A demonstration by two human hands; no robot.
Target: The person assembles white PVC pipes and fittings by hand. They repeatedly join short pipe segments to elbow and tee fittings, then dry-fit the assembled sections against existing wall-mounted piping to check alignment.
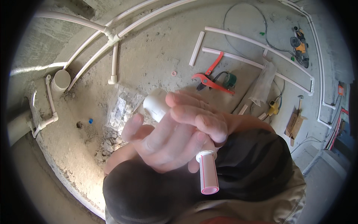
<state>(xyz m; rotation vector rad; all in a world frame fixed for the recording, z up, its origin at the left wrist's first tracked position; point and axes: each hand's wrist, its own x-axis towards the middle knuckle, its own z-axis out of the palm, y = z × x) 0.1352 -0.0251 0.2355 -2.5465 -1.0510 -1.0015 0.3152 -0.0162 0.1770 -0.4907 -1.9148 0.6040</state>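
Note:
My left hand [169, 145] is closed in front of my lap, with its thumb up at the left. A short white pipe piece [208, 173] with pink stripes and a white collar sticks out below its fingers, its open end toward me. My right hand [199, 114] reaches in from the right and lies over the left, its fingers bent. At its fingertips is a thick white cylindrical fitting [155, 104]. Whether the fitting joins the pipe piece is hidden behind the fingers.
Beyond my hands lie an orange-red pipe cutter [210, 80], a green tape roll [230, 80] and a clear bag of white fittings [123, 108]. A pipe frame [253, 39] and an orange-black power tool [299, 46] lie farther off. An open cardboard box [294, 126] is at right.

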